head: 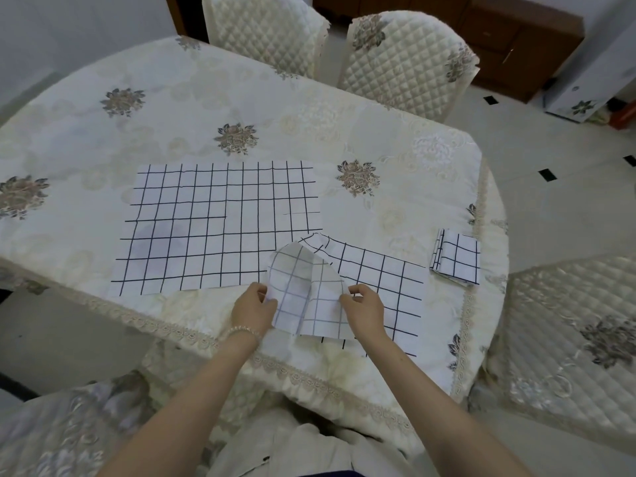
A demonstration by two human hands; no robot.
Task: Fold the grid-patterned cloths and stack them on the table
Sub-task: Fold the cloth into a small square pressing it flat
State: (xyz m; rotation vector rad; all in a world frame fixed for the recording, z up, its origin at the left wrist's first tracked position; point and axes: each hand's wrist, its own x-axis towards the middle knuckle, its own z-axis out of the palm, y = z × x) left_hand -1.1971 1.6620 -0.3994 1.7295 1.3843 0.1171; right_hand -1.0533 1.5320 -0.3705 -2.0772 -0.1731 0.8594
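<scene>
A dining room in pale cream tones

The bench [241,98] wears a cream tablecloth with brown flower medallions and a lace hem. Quilted chairs [406,60] stand along its far edge, another chair [568,335] off its right corner. Pale floor tiles [550,160] carry small black diamonds; a dark wooden cabinet [516,39] lines the far wall.

Bare forearms, pale beaded bracelet [241,331] on the left wrist, light beige garment [309,449] over the lap

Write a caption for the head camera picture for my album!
Both hands, left and right, fold a grid cloth beside a folded one.
</scene>
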